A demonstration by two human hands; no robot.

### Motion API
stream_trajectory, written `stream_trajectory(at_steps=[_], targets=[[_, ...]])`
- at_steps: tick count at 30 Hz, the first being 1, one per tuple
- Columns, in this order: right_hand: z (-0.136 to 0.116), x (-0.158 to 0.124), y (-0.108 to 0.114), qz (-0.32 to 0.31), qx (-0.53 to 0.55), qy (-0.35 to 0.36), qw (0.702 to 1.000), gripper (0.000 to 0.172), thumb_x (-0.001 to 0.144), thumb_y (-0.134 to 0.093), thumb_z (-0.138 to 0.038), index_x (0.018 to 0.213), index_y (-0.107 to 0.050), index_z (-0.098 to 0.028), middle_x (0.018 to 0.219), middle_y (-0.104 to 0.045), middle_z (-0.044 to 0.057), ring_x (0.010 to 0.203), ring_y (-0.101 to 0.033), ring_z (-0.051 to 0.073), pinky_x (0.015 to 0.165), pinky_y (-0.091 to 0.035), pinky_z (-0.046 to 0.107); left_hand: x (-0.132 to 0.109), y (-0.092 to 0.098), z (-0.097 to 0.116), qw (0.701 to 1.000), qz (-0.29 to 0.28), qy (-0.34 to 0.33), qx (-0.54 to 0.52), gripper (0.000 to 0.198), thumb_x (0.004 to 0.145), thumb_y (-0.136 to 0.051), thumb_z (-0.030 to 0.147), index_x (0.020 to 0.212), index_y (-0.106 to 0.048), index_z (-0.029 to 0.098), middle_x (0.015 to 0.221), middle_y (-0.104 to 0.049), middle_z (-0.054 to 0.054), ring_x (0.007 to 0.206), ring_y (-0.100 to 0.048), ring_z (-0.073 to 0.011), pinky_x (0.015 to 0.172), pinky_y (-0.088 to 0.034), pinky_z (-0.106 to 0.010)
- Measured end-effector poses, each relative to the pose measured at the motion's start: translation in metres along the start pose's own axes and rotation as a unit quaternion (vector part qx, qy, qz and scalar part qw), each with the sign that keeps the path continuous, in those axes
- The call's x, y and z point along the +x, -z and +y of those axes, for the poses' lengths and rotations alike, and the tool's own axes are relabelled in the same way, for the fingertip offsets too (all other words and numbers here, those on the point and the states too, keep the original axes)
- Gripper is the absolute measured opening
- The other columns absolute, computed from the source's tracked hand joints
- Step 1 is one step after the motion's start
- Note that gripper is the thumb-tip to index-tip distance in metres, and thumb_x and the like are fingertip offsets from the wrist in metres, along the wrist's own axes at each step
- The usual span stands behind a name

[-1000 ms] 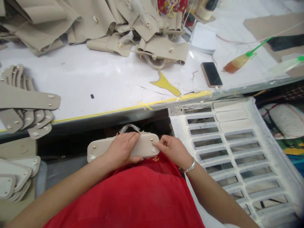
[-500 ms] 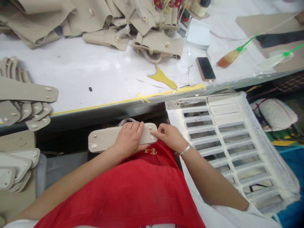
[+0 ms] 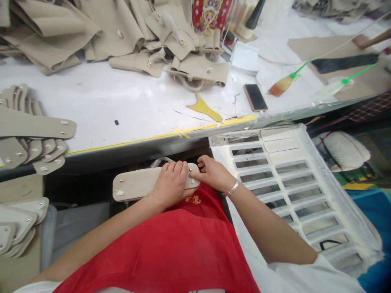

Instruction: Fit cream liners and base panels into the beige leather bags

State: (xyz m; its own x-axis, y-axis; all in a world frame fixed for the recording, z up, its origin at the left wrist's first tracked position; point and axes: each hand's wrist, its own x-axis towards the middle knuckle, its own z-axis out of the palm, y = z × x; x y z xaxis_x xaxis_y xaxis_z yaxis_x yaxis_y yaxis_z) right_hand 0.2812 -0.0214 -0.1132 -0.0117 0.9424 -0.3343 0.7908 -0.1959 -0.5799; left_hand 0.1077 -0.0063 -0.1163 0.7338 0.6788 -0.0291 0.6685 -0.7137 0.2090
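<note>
A long beige leather bag piece (image 3: pixel 137 184) with rounded ends lies across my lap, below the table edge. Gold studs and white scraps show near both its ends, and a pale loop handle stands up behind it. My left hand (image 3: pixel 171 181) is closed around the piece right of its middle, fingers over the top face. At its right end, my right hand (image 3: pixel 212 173) has the thumb tip against the face beside a stud (image 3: pixel 191 169) and a white scrap. Its other fingers are curled, apart from the thumb, with nothing visible between them.
A white slatted rack (image 3: pixel 285 175) stands to my right. On the white table (image 3: pixel 100 97) are beige bag parts (image 3: pixel 195 67), a yellow cut-out (image 3: pixel 204 108), a phone (image 3: pixel 255 97) and a bottle (image 3: pixel 281 84). Stacked beige straps (image 3: pixel 36 122) overhang the left edge. Another person's hand (image 3: pixel 362 41) shows far right.
My right fingers have lifted and spread from the thumb, which stays at the panel's right end. My left hand keeps its hold. The view has shifted slightly.
</note>
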Motion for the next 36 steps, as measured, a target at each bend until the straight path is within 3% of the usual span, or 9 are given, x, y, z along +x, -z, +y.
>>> stream_trajectory(at_steps=[3, 6, 11, 14, 17, 20, 26, 29, 36], targets=[[-0.011, 0.015, 0.003, -0.074, -0.061, 0.035, 0.995, 0.054, 0.067, -0.066, -0.051, 0.107, -0.054, -0.016, 0.094, -0.065, 0.007, 0.079, -0.06, 0.018, 0.064, -0.04, 0.023, -0.007, 0.003, -0.015, 0.999, -0.013, -0.027, -0.038, 0.081, 0.074, -0.049, 0.063, 0.127, -0.041, 0.002, 0.12, -0.052, -0.022, 0.107, -0.047, -0.0327, 0.091, -0.034, -0.045], [-0.029, 0.032, 0.01, -0.137, -0.139, 0.064, 0.979, 0.058, 0.064, -0.066, -0.056, 0.108, -0.057, -0.018, 0.099, -0.066, 0.009, 0.086, -0.061, 0.022, 0.066, -0.041, 0.025, -0.024, 0.014, -0.051, 0.995, -0.058, -0.017, -0.082, 0.07, 0.079, -0.048, 0.057, 0.13, -0.041, 0.01, 0.129, -0.049, -0.016, 0.115, -0.046, -0.0284, 0.099, -0.03, -0.044], [-0.071, 0.053, 0.005, -0.221, -0.223, 0.118, 0.942, 0.053, 0.065, -0.06, -0.061, 0.1, -0.065, -0.022, 0.098, -0.068, 0.007, 0.088, -0.062, 0.025, 0.066, -0.043, 0.026, -0.073, 0.037, -0.131, 0.97, -0.145, 0.147, -0.131, 0.051, 0.08, -0.046, 0.056, 0.118, -0.057, 0.023, 0.119, -0.06, -0.006, 0.107, -0.054, -0.0263, 0.098, -0.033, -0.04], [-0.107, 0.061, -0.019, -0.226, -0.232, 0.161, 0.932, 0.05, 0.068, -0.057, -0.06, 0.098, -0.066, -0.021, 0.098, -0.068, 0.009, 0.089, -0.062, 0.026, 0.066, -0.045, 0.028, -0.097, 0.043, -0.156, 0.943, -0.146, 0.213, -0.211, 0.05, 0.079, -0.047, 0.057, 0.113, -0.06, 0.023, 0.116, -0.063, -0.003, 0.104, -0.057, -0.024, 0.09, -0.04, -0.03], [-0.139, 0.063, -0.045, -0.218, -0.221, 0.196, 0.93, 0.05, 0.073, -0.053, -0.059, 0.101, -0.065, -0.019, 0.098, -0.067, 0.01, 0.089, -0.062, 0.027, 0.068, -0.046, 0.03, -0.107, 0.041, -0.158, 0.923, -0.118, 0.236, -0.28, 0.049, 0.078, -0.049, 0.054, 0.113, -0.06, 0.021, 0.115, -0.063, -0.002, 0.105, -0.056, -0.0228, 0.089, -0.041, -0.027], [-0.142, 0.057, -0.049, -0.205, -0.214, 0.201, 0.934, 0.053, 0.075, -0.051, -0.06, 0.107, -0.062, -0.019, 0.1, -0.067, 0.01, 0.09, -0.062, 0.026, 0.069, -0.047, 0.032, -0.109, 0.036, -0.152, 0.916, -0.092, 0.247, -0.304, 0.049, 0.078, -0.049, 0.052, 0.113, -0.059, 0.019, 0.114, -0.063, -0.004, 0.103, -0.056, -0.0231, 0.088, -0.041, -0.028], [-0.062, 0.037, 0.006, -0.199, -0.235, 0.096, 0.947, 0.051, 0.072, -0.055, -0.057, 0.106, -0.061, -0.019, 0.104, -0.065, 0.011, 0.092, -0.062, 0.027, 0.072, -0.045, 0.031, -0.116, 0.032, -0.146, 0.908, -0.072, 0.265, -0.315, 0.054, 0.078, -0.049, 0.052, 0.119, -0.055, 0.018, 0.117, -0.06, -0.005, 0.105, -0.055, -0.0228, 0.091, -0.04, -0.029], [-0.045, 0.027, 0.02, -0.18, -0.245, 0.073, 0.95, 0.051, 0.071, -0.057, -0.056, 0.106, -0.06, -0.019, 0.103, -0.065, 0.011, 0.093, -0.061, 0.028, 0.074, -0.045, 0.032, -0.111, 0.031, -0.138, 0.915, -0.082, 0.261, -0.298, 0.063, 0.073, -0.054, 0.054, 0.123, -0.05, 0.017, 0.122, -0.056, -0.008, 0.109, -0.053, -0.024, 0.094, -0.039, -0.031], [-0.106, 0.022, -0.014, -0.165, -0.26, 0.123, 0.943, 0.074, 0.053, -0.067, -0.063, 0.111, -0.059, -0.018, 0.107, -0.064, 0.015, 0.093, -0.062, 0.034, 0.079, -0.048, 0.047, -0.068, 0.037, -0.106, 0.96, -0.12, 0.227, -0.112, 0.068, 0.061, -0.061, 0.047, 0.125, -0.052, 0.024, 0.14, -0.04, -0.01, 0.128, -0.036, -0.0314, 0.105, -0.019, -0.055]])
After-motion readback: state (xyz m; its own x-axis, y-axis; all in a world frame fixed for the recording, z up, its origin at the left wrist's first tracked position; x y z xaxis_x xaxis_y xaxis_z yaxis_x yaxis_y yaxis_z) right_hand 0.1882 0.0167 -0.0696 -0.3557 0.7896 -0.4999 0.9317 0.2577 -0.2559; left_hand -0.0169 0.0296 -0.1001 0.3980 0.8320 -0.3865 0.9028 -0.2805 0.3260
